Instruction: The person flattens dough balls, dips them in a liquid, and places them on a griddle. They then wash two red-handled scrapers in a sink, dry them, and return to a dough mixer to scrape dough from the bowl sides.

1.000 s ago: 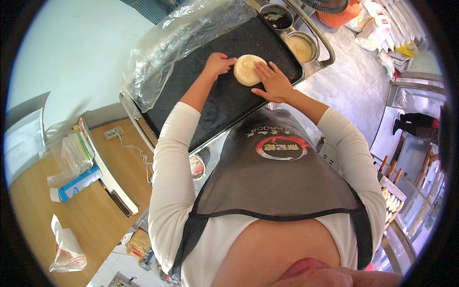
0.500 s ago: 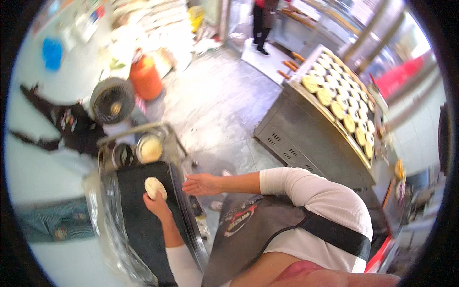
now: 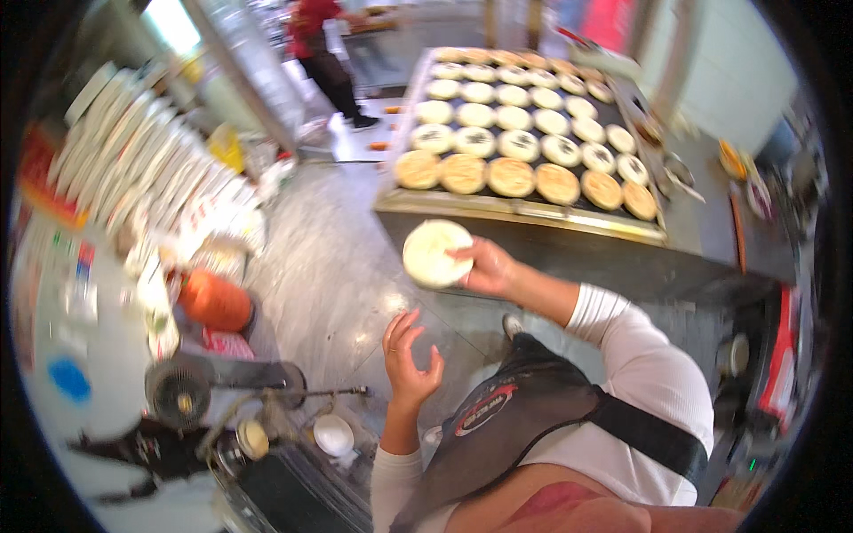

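Note:
A pale, round, flat piece of dough [image 3: 432, 252] is pinched at its right side by my right hand [image 3: 489, 266]. It hangs in the air just before the near edge of a large griddle [image 3: 524, 216]. Rows of round flatbreads cover the griddle: browned ones [image 3: 511, 177] in the nearest row, paler ones [image 3: 514, 117] behind. Lower and to the left, my left hand [image 3: 411, 366] is raised over the floor, fingers spread and curved, holding nothing. Beyond it at the lower left lies a black tray [image 3: 298, 489].
An orange gas cylinder [image 3: 215, 300] and a round black fan-like device [image 3: 178, 391] stand at left. Near the black tray are a white bowl [image 3: 334, 435] and a yellow-filled container [image 3: 252, 439]. White stacked goods [image 3: 151, 151] line the far left. A person in red [image 3: 315, 18] stands beyond the griddle's left side.
My view has swung right toward the griddle. The dough was in my left hand above the black tray; now my right hand has it by the griddle. My left hand has come off the tray.

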Demonstrator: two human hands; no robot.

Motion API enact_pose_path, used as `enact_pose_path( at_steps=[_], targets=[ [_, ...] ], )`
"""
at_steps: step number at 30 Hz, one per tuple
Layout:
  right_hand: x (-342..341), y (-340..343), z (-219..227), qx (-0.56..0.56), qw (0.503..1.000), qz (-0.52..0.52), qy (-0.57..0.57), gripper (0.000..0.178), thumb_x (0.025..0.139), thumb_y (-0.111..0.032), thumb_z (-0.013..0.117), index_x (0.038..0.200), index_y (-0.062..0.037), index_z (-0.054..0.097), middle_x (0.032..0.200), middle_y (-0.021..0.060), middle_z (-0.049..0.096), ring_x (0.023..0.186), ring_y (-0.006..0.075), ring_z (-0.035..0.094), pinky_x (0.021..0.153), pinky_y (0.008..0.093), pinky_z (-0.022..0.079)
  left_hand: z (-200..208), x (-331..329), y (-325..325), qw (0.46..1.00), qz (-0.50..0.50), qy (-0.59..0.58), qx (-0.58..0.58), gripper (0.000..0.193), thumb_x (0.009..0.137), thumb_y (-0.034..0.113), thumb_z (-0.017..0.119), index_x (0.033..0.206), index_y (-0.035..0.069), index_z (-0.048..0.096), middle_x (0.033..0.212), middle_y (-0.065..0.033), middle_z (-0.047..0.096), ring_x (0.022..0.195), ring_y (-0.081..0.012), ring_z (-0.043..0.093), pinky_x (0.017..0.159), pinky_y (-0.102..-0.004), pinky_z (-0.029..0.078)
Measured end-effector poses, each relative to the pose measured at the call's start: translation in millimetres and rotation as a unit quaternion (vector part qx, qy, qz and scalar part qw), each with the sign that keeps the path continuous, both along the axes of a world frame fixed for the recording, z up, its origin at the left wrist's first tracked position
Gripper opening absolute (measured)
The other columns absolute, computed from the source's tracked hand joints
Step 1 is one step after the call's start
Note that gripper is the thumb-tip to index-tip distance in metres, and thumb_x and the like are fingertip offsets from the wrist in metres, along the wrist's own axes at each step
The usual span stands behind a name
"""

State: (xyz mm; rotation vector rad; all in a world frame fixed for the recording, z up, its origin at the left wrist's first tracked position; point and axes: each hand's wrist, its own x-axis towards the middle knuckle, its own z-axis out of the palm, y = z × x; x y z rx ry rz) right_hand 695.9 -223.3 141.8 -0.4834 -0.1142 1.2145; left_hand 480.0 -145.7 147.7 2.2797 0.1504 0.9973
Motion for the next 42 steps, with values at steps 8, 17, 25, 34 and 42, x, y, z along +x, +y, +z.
enact_pose_path(
  at_steps=[8,17,25,34,42],
  targets=[
    [363,-207,10,-0.249,0.848,-0.416,-0.214,0.040,0.079,0.004,0.052,0.118,0.0004,0.049,0.106,0.0167,0.058,0.097,0.0262,0.058,0.080,0.0344,0.051,-34,181,-54,0.981,-0.146,0.128,-0.016,0.035,0.067,0.000,0.061,0.101,0.005,0.057,0.104,-0.0115,0.060,0.100,-0.0306,0.056,0.088,-0.0413,0.042],
    [591,-260,-52,-0.609,0.090,0.047,-0.786,0.049,0.091,-0.029,0.040,0.134,-0.0061,0.033,0.141,0.0152,0.030,0.131,0.0292,0.027,0.107,0.0437,0.019,-23,235,-63,0.960,-0.107,0.258,-0.028,0.030,0.067,0.002,0.062,0.097,0.007,0.061,0.096,-0.0088,0.063,0.092,-0.0295,0.058,0.087,-0.0393,0.044],
    [620,-173,-78,-0.529,0.212,-0.039,-0.821,0.060,0.093,-0.042,0.030,0.138,-0.0030,0.024,0.145,0.0146,0.022,0.135,0.0262,0.018,0.109,0.0399,0.016,-21,259,-66,0.945,-0.088,0.312,-0.040,0.026,0.068,0.003,0.062,0.094,0.006,0.060,0.090,-0.0107,0.062,0.086,-0.0312,0.058,0.079,-0.0382,0.045],
    [636,-157,-76,-0.635,0.281,-0.132,-0.708,0.070,0.087,-0.056,0.034,0.139,-0.0086,0.026,0.146,0.0170,0.017,0.136,0.0298,0.013,0.108,0.0474,0.010,-20,261,-60,0.941,-0.062,0.327,-0.056,0.025,0.069,0.003,0.062,0.093,0.005,0.060,0.090,-0.0121,0.062,0.083,-0.0313,0.059,0.075,-0.0373,0.046],
    [620,-245,-65,-0.622,0.300,-0.199,-0.695,0.067,0.091,-0.049,0.031,0.135,0.0012,0.030,0.143,0.0189,0.024,0.134,0.0315,0.019,0.108,0.0428,0.016,-31,264,-50,0.943,-0.064,0.318,-0.079,0.024,0.070,0.004,0.061,0.095,0.006,0.060,0.091,-0.0123,0.062,0.086,-0.0312,0.059,0.076,-0.0370,0.046]
  ],
)
